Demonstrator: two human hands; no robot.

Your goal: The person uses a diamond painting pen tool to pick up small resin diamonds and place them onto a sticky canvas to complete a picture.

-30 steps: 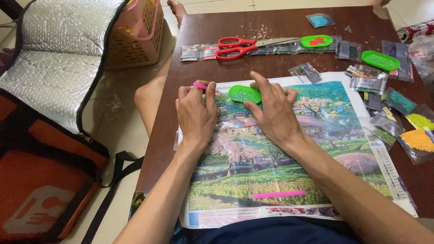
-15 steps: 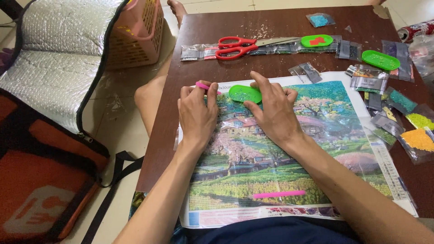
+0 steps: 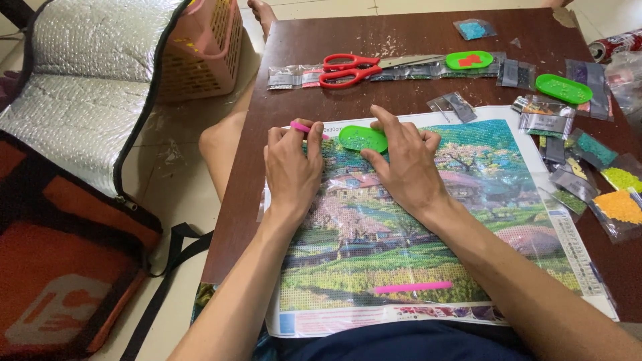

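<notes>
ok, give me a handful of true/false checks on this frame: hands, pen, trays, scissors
1. The left hand holds a pink pen. True.
2. The right hand grips the red scissors. False: the scissors lie untouched at the far side of the table; the right hand rests on the canvas with its fingers at the green tray.
3. Both hands rest on the picture canvas. True.
4. A second pink pen lies on the canvas near the person. True.
5. Only one green tray is on the table. False: two more, and, lie farther off.
6. The orange basket stands on the table. False: it sits on the floor to the left.
</notes>
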